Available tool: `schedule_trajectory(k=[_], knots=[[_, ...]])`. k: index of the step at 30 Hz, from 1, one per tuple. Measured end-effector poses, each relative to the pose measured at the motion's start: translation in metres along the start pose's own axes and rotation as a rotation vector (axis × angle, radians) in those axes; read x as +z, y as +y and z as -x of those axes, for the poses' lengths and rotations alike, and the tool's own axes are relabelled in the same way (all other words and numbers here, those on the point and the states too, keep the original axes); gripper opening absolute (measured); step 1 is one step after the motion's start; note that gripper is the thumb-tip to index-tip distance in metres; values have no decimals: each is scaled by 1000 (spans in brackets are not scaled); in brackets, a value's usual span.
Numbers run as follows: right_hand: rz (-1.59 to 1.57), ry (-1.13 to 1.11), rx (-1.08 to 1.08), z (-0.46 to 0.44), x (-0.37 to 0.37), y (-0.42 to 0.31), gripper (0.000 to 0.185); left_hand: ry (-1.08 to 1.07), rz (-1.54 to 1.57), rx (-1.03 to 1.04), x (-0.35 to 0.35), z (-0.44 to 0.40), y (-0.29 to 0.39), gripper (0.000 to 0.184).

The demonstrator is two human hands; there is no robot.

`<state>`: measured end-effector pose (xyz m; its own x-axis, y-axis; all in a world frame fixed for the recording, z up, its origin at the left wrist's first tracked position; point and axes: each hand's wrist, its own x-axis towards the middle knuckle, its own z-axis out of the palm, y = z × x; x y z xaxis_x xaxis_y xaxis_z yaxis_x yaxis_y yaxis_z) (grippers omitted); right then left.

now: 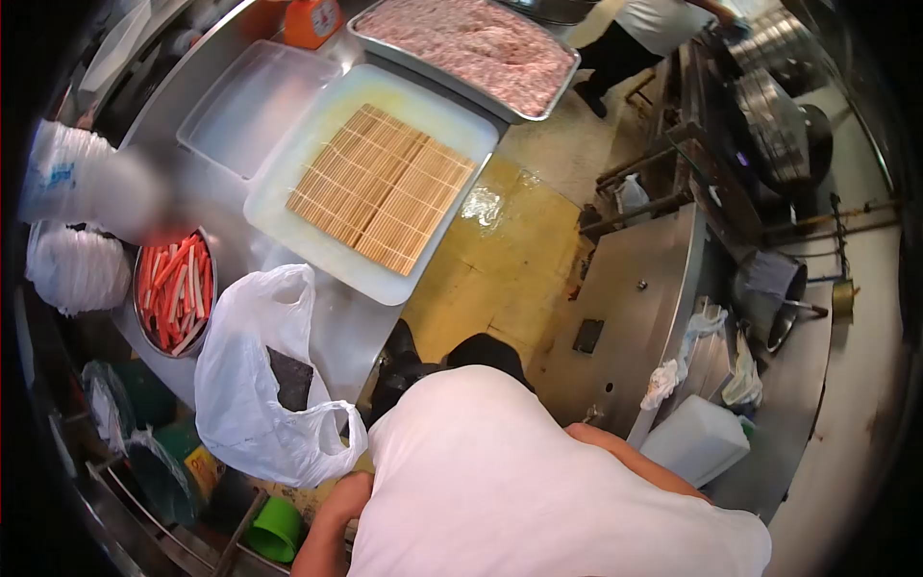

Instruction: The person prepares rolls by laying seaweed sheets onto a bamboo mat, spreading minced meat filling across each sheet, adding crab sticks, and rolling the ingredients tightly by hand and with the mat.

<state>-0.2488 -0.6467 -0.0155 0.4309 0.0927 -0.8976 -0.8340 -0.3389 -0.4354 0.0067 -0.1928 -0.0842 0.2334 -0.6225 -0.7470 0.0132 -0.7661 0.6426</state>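
Bamboo matting [382,192] lies flat on pale board [272,200]; plastic bag [236,409] holding dark sheet [291,379] near your left arm [332,519]; your hands hidden behind shirt [500,481], cannot tell grip

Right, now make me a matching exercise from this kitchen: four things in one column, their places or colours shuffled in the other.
Things
1. Bamboo mat
2. Ground meat
3. Sticks in the oval bowl
4. Small plastic container low at the left

Places or colours
A. Heaped in a metal tray
B. Bright green
C. Red and white
D. Flat on a pale board

Right pairs: 1-D, 2-A, 3-C, 4-B
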Motion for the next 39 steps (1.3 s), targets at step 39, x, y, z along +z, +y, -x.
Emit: schedule_trajectory(k=[39], knots=[[-235, -335, -189, -33, -354, -98, 42, -8, 439, -65, 83, -100, 218, 27]])
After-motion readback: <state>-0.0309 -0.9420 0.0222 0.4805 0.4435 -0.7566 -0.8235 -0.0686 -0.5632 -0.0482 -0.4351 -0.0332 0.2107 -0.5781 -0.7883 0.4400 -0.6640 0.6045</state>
